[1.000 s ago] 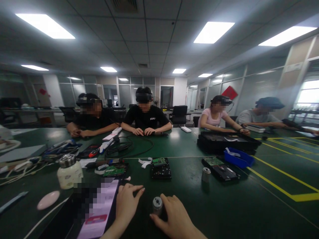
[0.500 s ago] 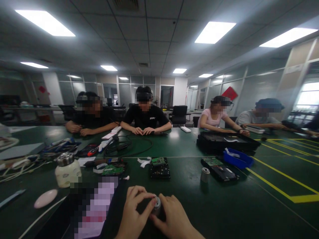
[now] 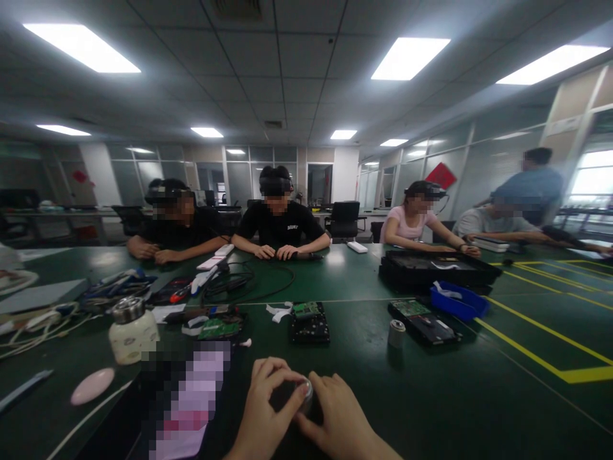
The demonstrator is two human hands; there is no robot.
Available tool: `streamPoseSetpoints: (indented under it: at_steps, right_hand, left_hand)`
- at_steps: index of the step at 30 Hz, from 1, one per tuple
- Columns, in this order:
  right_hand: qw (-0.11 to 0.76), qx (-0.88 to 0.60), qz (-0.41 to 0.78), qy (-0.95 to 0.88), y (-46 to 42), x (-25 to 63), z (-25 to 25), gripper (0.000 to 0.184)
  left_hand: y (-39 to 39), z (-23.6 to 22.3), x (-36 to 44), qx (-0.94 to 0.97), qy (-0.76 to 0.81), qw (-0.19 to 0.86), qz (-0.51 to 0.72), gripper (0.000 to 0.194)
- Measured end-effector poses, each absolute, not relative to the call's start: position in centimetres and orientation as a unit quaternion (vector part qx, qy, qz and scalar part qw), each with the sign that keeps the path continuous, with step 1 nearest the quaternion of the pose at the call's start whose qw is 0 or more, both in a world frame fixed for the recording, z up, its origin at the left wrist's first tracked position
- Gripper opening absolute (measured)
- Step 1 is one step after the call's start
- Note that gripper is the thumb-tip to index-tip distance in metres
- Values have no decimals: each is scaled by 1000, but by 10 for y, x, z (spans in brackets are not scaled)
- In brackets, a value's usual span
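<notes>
A small metal cylinder (image 3: 306, 404), silver-grey and looking like a small motor, stands between my hands near the front of the green table. My left hand (image 3: 271, 399) is closed around its left side, thumb and forefinger meeting at the top rim. From the right, my right hand (image 3: 338, 409) curls against it, thumb low on the near side and fingers behind. Fingers cover much of the cylinder. A similar metal cylinder (image 3: 396, 333) stands upright farther off to the right, beside a black drive with a green circuit board (image 3: 426, 321).
Ahead lies a black board unit (image 3: 309, 326). On my left are a blurred-out phone-like panel (image 3: 191, 396), a cream bottle (image 3: 134, 335), a pink oval object (image 3: 92, 386) and cables. A blue tray (image 3: 460, 303) and black case (image 3: 438, 271) sit right. Several people sit opposite.
My left thumb and forefinger have shifted over the cylinder's top, covering more of it. The view has moved slightly. A person now stands at the far right background.
</notes>
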State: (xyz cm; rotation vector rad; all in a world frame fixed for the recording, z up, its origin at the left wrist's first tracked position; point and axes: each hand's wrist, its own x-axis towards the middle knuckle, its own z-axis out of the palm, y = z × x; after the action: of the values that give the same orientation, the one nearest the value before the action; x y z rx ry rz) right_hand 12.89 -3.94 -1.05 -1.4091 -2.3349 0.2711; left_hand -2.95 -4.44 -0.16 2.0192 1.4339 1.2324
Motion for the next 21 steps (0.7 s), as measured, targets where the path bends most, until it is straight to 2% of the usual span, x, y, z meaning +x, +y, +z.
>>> streamPoseSetpoints:
  at_steps: [5,11,21]
  right_hand:
    - [204,-501,123,-832,-40,130,-9,36]
    - [206,-497,139,-831,-40,130,-11,45]
    - [198,-507,115,-831,-41,129,-10,47]
  left_hand:
    - [-48,-1,-30,733,485,187,439,40]
    - [-48,-4,-30,735,487,171,441,23]
    - [-46,-2,-31,725,485,190,451,20]
